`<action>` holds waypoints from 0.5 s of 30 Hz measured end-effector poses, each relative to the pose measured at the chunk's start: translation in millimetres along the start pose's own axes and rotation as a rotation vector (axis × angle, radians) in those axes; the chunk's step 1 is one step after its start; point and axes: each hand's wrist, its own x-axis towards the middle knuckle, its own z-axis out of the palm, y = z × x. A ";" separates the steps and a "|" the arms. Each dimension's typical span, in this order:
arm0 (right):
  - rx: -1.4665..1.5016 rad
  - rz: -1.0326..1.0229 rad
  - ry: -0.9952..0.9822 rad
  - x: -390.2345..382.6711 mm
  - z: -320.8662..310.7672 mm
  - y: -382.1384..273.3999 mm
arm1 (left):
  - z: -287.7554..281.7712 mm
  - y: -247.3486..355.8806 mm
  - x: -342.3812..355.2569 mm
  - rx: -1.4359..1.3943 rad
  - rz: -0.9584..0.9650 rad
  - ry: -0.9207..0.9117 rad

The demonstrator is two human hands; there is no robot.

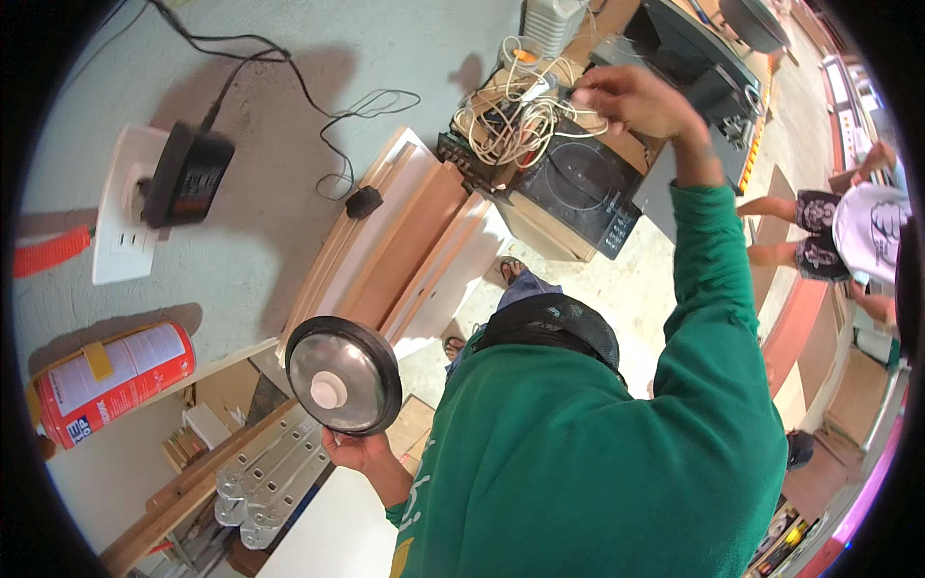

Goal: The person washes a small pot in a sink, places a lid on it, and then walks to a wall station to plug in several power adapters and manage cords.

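The shiny round lid (pixel 358 371), black-rimmed with a pale knob (pixel 328 390), overlaps the boards' (pixel 395 275) edge; pale floor (pixel 617 289) stretches beyond. The left hand (pixel 361 453) grips its rim; the right hand (pixel 644 102), fingers bent near tangled cables (pixel 526 143), may be pinching something, I can't tell.

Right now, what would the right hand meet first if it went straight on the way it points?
Likely the tangled cream cables, just to the left of the right hand. Depth is unclear: it could pass above them or already be touching.
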 end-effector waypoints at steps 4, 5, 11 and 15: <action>-0.018 -0.130 0.176 -91.7 -4.3 -55.2 | -19.7 38.9 29.6 0.072 -0.049 -0.029; -0.028 -0.123 0.196 -105.6 3.3 -51.7 | -19.9 45.8 34.9 0.077 -0.069 -0.042; -0.270 -0.030 0.602 -151.6 88.3 116.8 | -33.8 89.7 59.6 0.177 -0.081 -0.117; -0.141 -0.152 0.716 -171.0 187.8 174.3 | -48.1 108.2 68.8 0.207 -0.081 -0.174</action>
